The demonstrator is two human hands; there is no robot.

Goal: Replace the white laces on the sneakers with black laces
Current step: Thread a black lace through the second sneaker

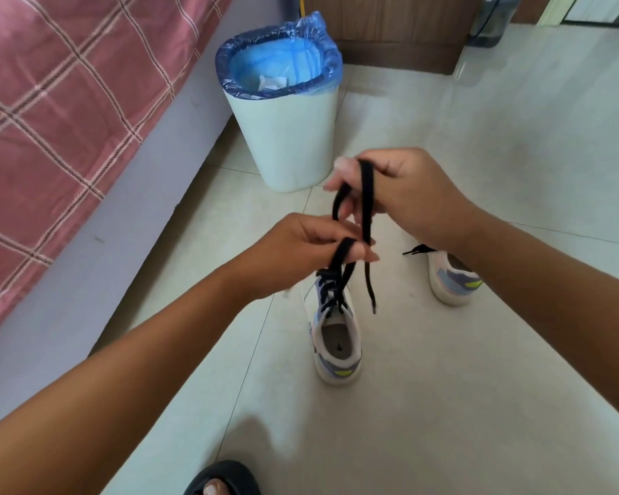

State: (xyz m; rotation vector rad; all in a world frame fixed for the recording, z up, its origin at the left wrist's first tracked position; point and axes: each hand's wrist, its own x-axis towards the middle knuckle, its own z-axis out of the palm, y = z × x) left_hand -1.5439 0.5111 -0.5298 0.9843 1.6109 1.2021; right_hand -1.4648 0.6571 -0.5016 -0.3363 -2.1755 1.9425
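1. Near sneaker (336,337) standing on the floor (479,351), heel toward the camera, already threaded with the black lace (365,205) up the eyelets; both free ends lifted above the tongue; judged to be the tying of the bow, the last step on this shoe.
2. Left hand (300,250) pinching one strand low, fingers curled round it just above the shoe; right hand (404,194) higher, fingers curled with the lace looped over them, the loop running down toward the left hand; one loose end dangling beside the shoe.
3. Best done by keeping both strands taut upward first, so the crossings below sit snug and even; slack there likely to leave a loose fit.
4. Loop on the right fingers to be kept flat, not twisted; flat lace tends to roll and make a lumpy knot.
5. Left pinch to stay close to the top eyelets, holding the base of the knot down while the loop is passed round.
6. Dangling end to be checked for length against the other; uneven ends give a lopsided bow.
7. Shoe is light and unheld; hard upward pull could tip or lift it; gentle, balanced tension advised.
8. Far sneaker (450,276) partly hidden behind the right wrist, a black lace tip showing at its front; lacing state there not clear.
9. No white laces plainly in view.
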